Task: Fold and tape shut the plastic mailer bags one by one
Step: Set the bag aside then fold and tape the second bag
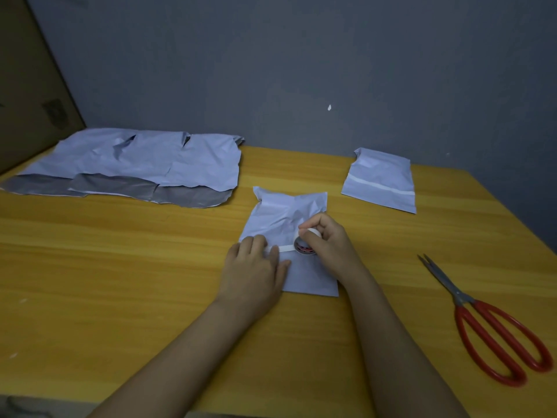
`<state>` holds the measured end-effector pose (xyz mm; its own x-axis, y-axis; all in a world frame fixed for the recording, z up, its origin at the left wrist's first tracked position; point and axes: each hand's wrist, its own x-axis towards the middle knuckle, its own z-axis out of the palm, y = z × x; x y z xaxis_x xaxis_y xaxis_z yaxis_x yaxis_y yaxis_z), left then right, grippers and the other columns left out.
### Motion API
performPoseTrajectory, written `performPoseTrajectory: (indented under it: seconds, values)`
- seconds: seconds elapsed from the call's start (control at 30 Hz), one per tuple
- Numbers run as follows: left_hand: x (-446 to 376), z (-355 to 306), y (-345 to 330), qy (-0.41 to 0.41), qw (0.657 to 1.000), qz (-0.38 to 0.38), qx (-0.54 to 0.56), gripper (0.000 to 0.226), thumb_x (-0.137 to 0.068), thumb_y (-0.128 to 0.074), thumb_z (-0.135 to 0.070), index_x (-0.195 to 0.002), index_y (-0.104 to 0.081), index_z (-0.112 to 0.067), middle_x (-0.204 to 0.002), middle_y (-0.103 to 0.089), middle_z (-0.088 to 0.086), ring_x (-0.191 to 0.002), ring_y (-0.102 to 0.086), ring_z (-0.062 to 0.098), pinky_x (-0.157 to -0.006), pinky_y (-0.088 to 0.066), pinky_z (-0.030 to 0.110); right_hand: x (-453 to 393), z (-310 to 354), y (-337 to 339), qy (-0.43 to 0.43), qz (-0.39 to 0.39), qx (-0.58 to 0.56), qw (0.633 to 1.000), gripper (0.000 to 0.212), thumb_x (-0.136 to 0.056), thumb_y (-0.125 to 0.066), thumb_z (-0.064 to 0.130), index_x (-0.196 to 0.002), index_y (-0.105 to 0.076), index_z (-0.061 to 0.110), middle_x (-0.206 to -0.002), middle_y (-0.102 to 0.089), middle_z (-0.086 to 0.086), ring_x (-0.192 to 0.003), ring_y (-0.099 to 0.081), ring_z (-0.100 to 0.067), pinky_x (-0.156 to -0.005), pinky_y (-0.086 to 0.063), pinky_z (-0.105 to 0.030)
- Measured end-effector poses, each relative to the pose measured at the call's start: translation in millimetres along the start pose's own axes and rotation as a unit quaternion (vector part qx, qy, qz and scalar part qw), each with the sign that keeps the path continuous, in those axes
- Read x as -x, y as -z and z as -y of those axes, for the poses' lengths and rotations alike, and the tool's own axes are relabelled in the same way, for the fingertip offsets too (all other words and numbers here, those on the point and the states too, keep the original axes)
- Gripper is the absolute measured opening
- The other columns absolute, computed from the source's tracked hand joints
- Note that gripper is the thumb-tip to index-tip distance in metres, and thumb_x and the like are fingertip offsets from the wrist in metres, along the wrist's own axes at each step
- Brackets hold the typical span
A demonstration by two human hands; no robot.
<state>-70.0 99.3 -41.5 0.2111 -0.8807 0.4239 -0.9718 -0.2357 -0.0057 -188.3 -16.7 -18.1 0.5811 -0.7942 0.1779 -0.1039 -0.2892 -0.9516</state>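
Evidently thin, limp and slippery, the folded mailer bag [289, 218] lay under the flat-fingered left hand [256, 267] while the right hand [327, 242] pinched the tape roll [305, 245].

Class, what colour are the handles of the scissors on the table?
Red, on the scissors; clearest in the head view.

Bare table [120, 267] lies left; scissors [488, 321] block the right side.

No text, label, brand or number can be read anywhere on the things shown.
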Motion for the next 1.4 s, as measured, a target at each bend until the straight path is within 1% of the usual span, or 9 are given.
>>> performPoseTrajectory:
  seconds: [0.1, 0.23, 0.3, 0.53, 0.63, 0.87, 1.03, 1.2, 1.4]
  values:
    - [-4.4, 2.3, 0.9, -0.043, 0.999, 0.009, -0.007, 0.05, -0.09, -0.031, -0.041, -0.08, -0.069, -0.01, -0.092, -0.06, 0.008, -0.087, -0.058, 0.029, -0.082, -0.036, 0.038, -0.4, -0.7, -0.8, -0.001, -0.002, -0.002, 1.0, 0.017, -0.09, -0.06, 0.004, -0.08, -0.056, 0.018, -0.074, -0.055, 0.003, -0.062, -0.052, 0.003, -0.058, -0.041, -0.013]
    - [-6.7, 2.5, 6.2, -0.019, 0.993, 0.087, 0.073, 0.071, -0.086, -0.005, -0.05, -0.099, -0.063, -0.013, -0.103, -0.054, 0.005, -0.095, -0.054, 0.023, -0.073, -0.044, 0.033, 0.6, -1.2, -0.5, 0.002, 0.001, 0.0, 1.0, 0.018, -0.091, -0.059, 0.005, -0.08, -0.056, 0.019, -0.076, -0.055, 0.003, -0.063, -0.053, 0.003, -0.059, -0.041, -0.012]
    - [-5.5, 4.3, 5.0, -0.009, 0.993, 0.081, 0.089, 0.076, -0.084, 0.002, -0.052, -0.107, -0.061, -0.016, -0.107, -0.053, 0.003, -0.099, -0.053, 0.021, -0.071, -0.046, 0.033, 0.9, -0.9, -0.4, 0.005, 0.001, 0.001, 1.0, 0.017, -0.091, -0.059, 0.005, -0.081, -0.056, 0.018, -0.074, -0.054, 0.004, -0.061, -0.052, 0.004, -0.058, -0.04, -0.011]
    - [-3.6, 7.3, 0.3, -0.039, 0.998, 0.016, 0.05, 0.053, -0.092, -0.027, -0.045, -0.103, -0.071, -0.017, -0.083, -0.061, -0.001, -0.073, -0.063, 0.02, -0.046, -0.044, 0.026, 1.1, -0.8, 0.0, 0.007, 0.0, -0.001, 1.0, 0.017, -0.091, -0.06, 0.006, -0.08, -0.056, 0.019, -0.076, -0.055, 0.003, -0.063, -0.053, 0.003, -0.059, -0.042, -0.013]
    - [-3.3, 5.3, -3.0, -0.052, 0.998, -0.003, 0.029, 0.048, -0.089, -0.032, -0.043, -0.091, -0.073, -0.017, -0.077, -0.059, -0.001, -0.065, -0.061, 0.019, -0.042, -0.042, 0.025, 1.4, -1.5, -0.2, 0.003, 0.001, -0.004, 1.0, 0.017, -0.091, -0.06, 0.006, -0.081, -0.056, 0.019, -0.078, -0.057, 0.002, -0.066, -0.055, 0.001, -0.06, -0.043, -0.014]
    - [-4.5, 3.5, -0.7, -0.043, 0.999, 0.012, 0.032, 0.048, -0.09, -0.031, -0.043, -0.087, -0.071, -0.017, -0.08, -0.058, 0.002, -0.07, -0.06, 0.021, -0.059, -0.048, 0.03, 1.7, -0.8, -0.7, -0.003, 0.001, -0.003, 1.0, 0.015, -0.091, -0.06, 0.008, -0.081, -0.057, 0.019, -0.076, -0.055, 0.003, -0.064, -0.053, 0.002, -0.058, -0.042, -0.013]
    - [-7.8, 5.7, 2.3, -0.068, 0.997, 0.03, 0.022, 0.049, -0.091, -0.032, -0.042, -0.085, -0.071, -0.013, -0.089, -0.06, 0.003, -0.084, -0.058, 0.023, -0.07, -0.048, 0.034, 1.8, -1.8, -0.5, -0.004, -0.001, -0.001, 1.0, 0.016, -0.09, -0.061, 0.008, -0.081, -0.057, 0.02, -0.08, -0.058, 0.002, -0.07, -0.055, -0.003, -0.062, -0.044, -0.016]
    - [-12.3, 4.7, 9.7, -0.056, 0.988, 0.113, 0.084, 0.078, -0.084, -0.002, -0.053, -0.108, -0.064, -0.013, -0.106, -0.056, 0.004, -0.1, -0.053, 0.023, -0.08, -0.045, 0.034, 1.6, -2.0, -0.9, -0.01, -0.005, 0.004, 1.0, 0.017, -0.09, -0.061, 0.007, -0.08, -0.057, 0.021, -0.082, -0.058, 0.0, -0.073, -0.057, -0.007, -0.063, -0.046, -0.018]
    - [-11.6, 6.2, 9.6, -0.05, 0.991, 0.064, 0.103, 0.086, -0.079, 0.004, -0.059, -0.121, -0.059, -0.018, -0.107, -0.058, 0.004, -0.102, -0.055, 0.024, -0.07, -0.046, 0.033, 1.7, -1.5, -0.7, -0.005, -0.008, -0.001, 1.0, 0.018, -0.09, -0.06, 0.005, -0.08, -0.057, 0.02, -0.08, -0.059, 0.002, -0.069, -0.057, -0.001, -0.063, -0.047, -0.016]
